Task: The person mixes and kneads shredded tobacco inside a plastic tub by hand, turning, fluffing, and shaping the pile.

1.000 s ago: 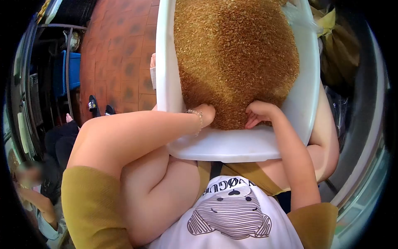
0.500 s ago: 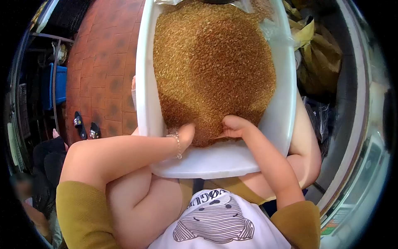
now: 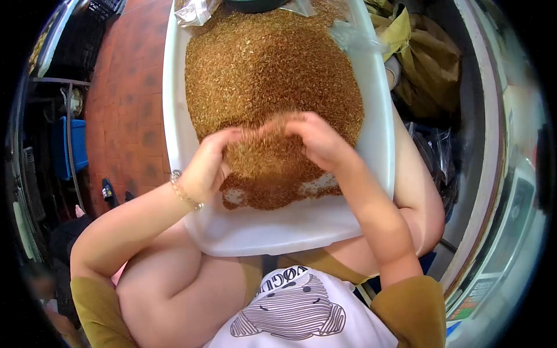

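Note:
A heap of loose, dry brown flakes (image 3: 275, 69) fills much of a long white plastic tub (image 3: 272, 238) in front of me; their exact kind I cannot make out. My left hand (image 3: 209, 165), wearing a beaded bracelet (image 3: 187, 196) at the wrist, curls over the near part of the heap. Across from it, my right hand (image 3: 321, 142) is raised with bent fingers. Between the two hands a blurred mass of flakes is held up and spilling down. Patches of white tub bottom show through near my wrists.
A dark round bowl (image 3: 255, 4) and clear plastic bags (image 3: 355, 38) lie at the tub's far end. Yellow-brown sacks (image 3: 426, 64) stand on the right. On the left are red floor tiles (image 3: 125, 93), a blue crate (image 3: 69, 148) and a dark slipper (image 3: 108, 192).
Both hands have risen from the near edge of the heap and moved farther away, lifting flakes that now fall between them. Bare tub bottom has appeared where they were. The whole view has shifted slightly.

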`<state>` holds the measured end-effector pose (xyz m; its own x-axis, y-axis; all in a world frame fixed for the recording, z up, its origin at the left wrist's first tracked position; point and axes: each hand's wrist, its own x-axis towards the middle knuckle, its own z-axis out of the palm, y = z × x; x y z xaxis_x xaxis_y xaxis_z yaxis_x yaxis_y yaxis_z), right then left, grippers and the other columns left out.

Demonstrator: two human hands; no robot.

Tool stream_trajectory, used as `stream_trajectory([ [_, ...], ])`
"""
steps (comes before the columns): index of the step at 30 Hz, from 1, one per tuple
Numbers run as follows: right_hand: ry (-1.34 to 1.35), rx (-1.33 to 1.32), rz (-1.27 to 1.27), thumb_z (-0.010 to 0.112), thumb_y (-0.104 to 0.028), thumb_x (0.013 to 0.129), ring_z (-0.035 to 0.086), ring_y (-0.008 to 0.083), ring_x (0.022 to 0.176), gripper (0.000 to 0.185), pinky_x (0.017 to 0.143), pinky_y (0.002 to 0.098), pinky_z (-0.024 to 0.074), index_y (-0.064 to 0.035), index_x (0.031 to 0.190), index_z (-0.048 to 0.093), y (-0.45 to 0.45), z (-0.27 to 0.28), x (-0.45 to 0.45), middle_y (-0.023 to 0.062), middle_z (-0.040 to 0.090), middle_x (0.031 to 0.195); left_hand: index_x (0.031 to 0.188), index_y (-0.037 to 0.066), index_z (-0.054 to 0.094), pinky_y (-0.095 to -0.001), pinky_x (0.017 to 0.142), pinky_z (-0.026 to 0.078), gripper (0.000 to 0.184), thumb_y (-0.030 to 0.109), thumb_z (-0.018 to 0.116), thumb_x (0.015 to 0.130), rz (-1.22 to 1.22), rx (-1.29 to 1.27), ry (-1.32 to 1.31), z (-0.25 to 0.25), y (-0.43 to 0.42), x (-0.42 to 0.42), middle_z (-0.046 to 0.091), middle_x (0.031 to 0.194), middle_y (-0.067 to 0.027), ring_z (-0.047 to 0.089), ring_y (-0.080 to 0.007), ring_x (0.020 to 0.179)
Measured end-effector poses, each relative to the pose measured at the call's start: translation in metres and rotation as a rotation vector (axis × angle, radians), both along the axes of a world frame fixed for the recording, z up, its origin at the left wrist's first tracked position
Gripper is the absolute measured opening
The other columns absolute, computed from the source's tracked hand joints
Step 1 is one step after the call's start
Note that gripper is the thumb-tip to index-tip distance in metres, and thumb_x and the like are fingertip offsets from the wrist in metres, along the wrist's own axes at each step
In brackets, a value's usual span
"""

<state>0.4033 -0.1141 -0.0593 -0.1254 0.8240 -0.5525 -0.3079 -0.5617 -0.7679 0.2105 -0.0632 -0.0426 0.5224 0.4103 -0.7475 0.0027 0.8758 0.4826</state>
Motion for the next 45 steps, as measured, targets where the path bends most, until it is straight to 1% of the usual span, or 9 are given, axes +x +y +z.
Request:
stream_trajectory([
  [6, -0.057, 0.198, -0.04, 0.045, -0.006, 0.079, 0.057, 0.014, 0.082, 0.025, 0.08, 0.0254, 0.0435, 0.0017, 0.093, 0.064, 0.047, 0.03, 0.01, 0.0087, 0.064, 0.091, 0.102, 0.001, 0.056, -0.0274, 0.085, 0.044, 0.025, 0.014, 0.043, 0.086, 0.097, 0.164, -0.059, 0.027, 0.039, 0.013, 0.057, 0.104, -0.0068, 0.054, -0.0142, 0.095],
  [9, -0.087, 0.324, -0.111, 0.047, -0.007, 0.078, 0.053, 0.0153, 0.096, 0.026, 0.091, 0.0268, 0.0362, 0.002, 0.095, 0.064, 0.063, 0.036, 0.016, 0.0092, 0.063, 0.096, 0.103, 0.0, 0.056, -0.0296, 0.091, 0.039, 0.027, 0.016, 0.043, 0.086, 0.138, 0.307, -0.131, 0.036, 0.06, 0.018, 0.058, 0.103, -0.0074, 0.051, -0.0158, 0.1],
  [14, -0.252, 0.509, -0.25, 0.047, -0.006, 0.079, 0.056, 0.0167, 0.096, 0.028, 0.091, 0.028, 0.0383, 0.0031, 0.099, 0.063, 0.071, 0.031, 0.031, 0.0098, 0.064, 0.098, 0.116, -0.005, 0.049, -0.0303, 0.098, 0.034, 0.039, 0.018, 0.036, 0.089, 0.148, 0.577, -0.079, 0.027, 0.094, 0.016, 0.055, 0.117, -0.0086, 0.048, -0.0166, 0.109],
  [18, -0.348, 0.473, -0.353, 0.048, -0.007, 0.08, 0.056, 0.0168, 0.099, 0.026, 0.092, 0.0278, 0.0386, 0.0027, 0.099, 0.063, 0.054, 0.028, 0.041, 0.0099, 0.064, 0.099, 0.119, 0.0, 0.05, -0.0334, 0.096, 0.035, 0.042, 0.025, 0.035, 0.089, 0.033, 0.498, -0.206, 0.033, 0.103, 0.008, 0.051, 0.123, -0.0074, 0.046, -0.0171, 0.111],
  [25, -0.783, 0.237, -0.186, 0.051, -0.012, 0.082, 0.058, 0.0188, 0.096, 0.026, 0.088, 0.0279, 0.0406, 0.0005, 0.102, 0.062, -0.011, 0.012, 0.064, 0.0102, 0.064, 0.101, 0.123, 0.007, 0.049, -0.0362, 0.096, 0.035, 0.046, 0.037, 0.039, 0.089, -0.552, 0.783, 0.293, 0.052, 0.063, -0.002, 0.047, 0.128, -0.0077, 0.043, -0.0203, 0.117],
  [30, -1.16, -0.072, 0.077, 0.052, -0.024, 0.082, 0.057, 0.0299, 0.098, 0.031, 0.086, 0.0342, 0.0432, -0.0052, 0.104, 0.062, -0.049, -0.012, 0.057, 0.0152, 0.062, 0.103, 0.123, 0.006, 0.049, -0.0462, 0.102, 0.028, 0.038, 0.022, 0.046, 0.088, -1.065, 1.126, 0.138, 0.04, 0.018, -0.017, 0.045, 0.128, -0.0164, 0.042, -0.0294, 0.119],
  [36, -1.403, 0.076, 0.049, 0.053, -0.02, 0.082, 0.057, 0.0323, 0.089, 0.026, 0.08, 0.0366, 0.0435, -0.0005, 0.097, 0.061, -0.054, -0.029, 0.065, 0.0185, 0.061, 0.094, 0.11, 0.01, 0.058, -0.0382, 0.101, 0.033, 0.031, 0.019, 0.05, 0.082, -1.38, 1.765, -0.181, 0.093, -0.031, -0.004, 0.052, 0.121, -0.012, 0.043, -0.0252, 0.118],
  [41, -1.297, 0.096, -0.202, 0.054, -0.019, 0.08, 0.055, 0.0335, 0.09, 0.02, 0.079, 0.039, 0.043, -0.0018, 0.09, 0.061, -0.049, -0.033, 0.073, 0.0171, 0.06, 0.092, 0.093, 0.013, 0.06, -0.0303, 0.084, 0.041, 0.018, 0.02, 0.051, 0.079, -0.544, 2.744, -0.712, 0.108, -0.036, -0.012, 0.058, 0.097, 0.0, 0.051, -0.0147, 0.092],
  [45, -1.251, 0.13, -0.339, 0.054, -0.018, 0.081, 0.057, 0.0331, 0.084, 0.021, 0.075, 0.0381, 0.0449, -0.0015, 0.091, 0.061, -0.048, -0.038, 0.076, 0.0163, 0.061, 0.089, 0.096, 0.013, 0.054, -0.0344, 0.083, 0.04, 0.02, 0.02, 0.045, 0.081, -0.517, 2.328, -0.989, 0.157, -0.044, -0.024, 0.057, 0.098, -0.0009, 0.051, -0.0139, 0.096],
])
